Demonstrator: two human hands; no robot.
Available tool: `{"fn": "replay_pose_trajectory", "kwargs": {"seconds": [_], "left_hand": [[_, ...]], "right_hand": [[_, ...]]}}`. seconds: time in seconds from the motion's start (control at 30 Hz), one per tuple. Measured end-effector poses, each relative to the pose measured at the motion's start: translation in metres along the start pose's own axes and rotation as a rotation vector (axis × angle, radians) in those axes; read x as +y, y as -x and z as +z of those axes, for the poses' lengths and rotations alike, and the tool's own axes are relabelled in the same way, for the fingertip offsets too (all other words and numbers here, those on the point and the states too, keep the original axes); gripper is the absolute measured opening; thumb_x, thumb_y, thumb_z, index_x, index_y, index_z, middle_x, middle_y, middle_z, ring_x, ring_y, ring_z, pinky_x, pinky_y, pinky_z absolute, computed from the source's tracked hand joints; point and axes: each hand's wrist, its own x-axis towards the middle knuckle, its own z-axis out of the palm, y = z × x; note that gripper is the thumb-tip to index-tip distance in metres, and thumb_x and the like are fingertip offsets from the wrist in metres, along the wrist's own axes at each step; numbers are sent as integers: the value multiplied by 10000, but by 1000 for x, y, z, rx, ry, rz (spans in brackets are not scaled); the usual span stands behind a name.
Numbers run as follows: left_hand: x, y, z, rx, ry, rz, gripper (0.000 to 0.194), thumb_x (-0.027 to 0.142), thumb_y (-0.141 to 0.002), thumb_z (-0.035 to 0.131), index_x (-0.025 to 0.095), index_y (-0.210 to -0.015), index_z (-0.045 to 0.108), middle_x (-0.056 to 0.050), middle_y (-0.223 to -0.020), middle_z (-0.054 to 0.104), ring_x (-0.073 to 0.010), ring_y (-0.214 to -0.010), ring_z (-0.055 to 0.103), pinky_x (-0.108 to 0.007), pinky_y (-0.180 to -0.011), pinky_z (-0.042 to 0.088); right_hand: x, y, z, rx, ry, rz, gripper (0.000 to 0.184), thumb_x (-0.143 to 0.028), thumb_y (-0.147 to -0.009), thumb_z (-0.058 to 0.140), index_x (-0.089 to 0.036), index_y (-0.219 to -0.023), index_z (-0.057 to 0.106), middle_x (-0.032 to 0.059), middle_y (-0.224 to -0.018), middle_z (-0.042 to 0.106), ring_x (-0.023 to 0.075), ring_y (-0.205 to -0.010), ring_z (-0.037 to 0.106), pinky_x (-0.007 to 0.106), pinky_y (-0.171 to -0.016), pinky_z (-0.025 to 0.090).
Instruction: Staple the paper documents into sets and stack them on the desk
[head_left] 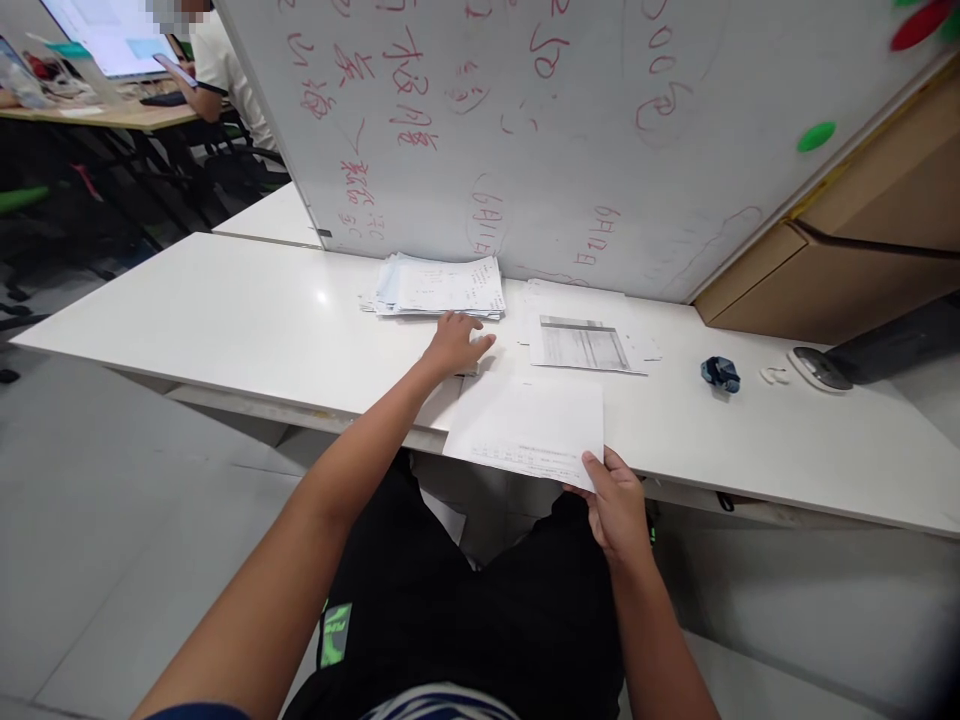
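Observation:
My right hand [616, 500] pinches the near right corner of a white sheet of paper [529, 425] that overhangs the front edge of the white table [240, 320]. My left hand [455, 343] reaches forward and rests on the table just below a stack of papers [442, 287], covering a small object that I cannot make out. Its fingers are curled down. A printed sheet with a grey table [583, 345] lies to the right of the stack.
A whiteboard [525, 130] with red writing leans behind the table. A small blue object [721, 373], a white item [774, 375] and a monitor base [819, 367] sit at the right. A cardboard box [847, 260] stands behind. Another person [217, 70] sits at a far desk.

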Motion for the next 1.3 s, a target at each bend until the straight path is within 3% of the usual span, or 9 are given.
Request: {"fn": "replay_pose_trajectory", "kwargs": {"seconds": [0.17,0.53,0.87,1.3], "left_hand": [[4,1,-6,35,37,20,249,376,-866,480,177,-929,615,-89,-1091,607,-278,-1178,440,-387,-1015,331],[2,5,-11,53,252,-60,298,471,-860,490,222,-966,614,-65,-1161,624,-257,-1094,537,-370,-933,418],[-9,4,-13,109,508,-85,328,486,-868,481,204,-972,613,-32,-1082,655,-200,-1041,570,-316,-910,427],[-9,2,-14,143,591,-111,289,458,-864,498,195,-886,615,-23,-939,647,-177,-902,575,-292,-816,449]], "right_hand": [[-2,1,0,-8,9,2,442,-396,-737,722,-178,-1115,648,72,-1008,716,201,-760,656,274,-529,534],[2,0,-1,-5,-15,-10,467,-381,-727,734,-180,-1140,652,68,-1013,714,196,-763,663,295,-562,570],[1,2,1,18,-15,-16,463,-369,-722,739,-173,-1132,656,70,-1016,711,188,-749,661,298,-570,576],[0,2,2,1,-4,-24,436,-361,-720,740,-175,-1109,668,60,-981,716,181,-720,657,308,-576,576]]}}
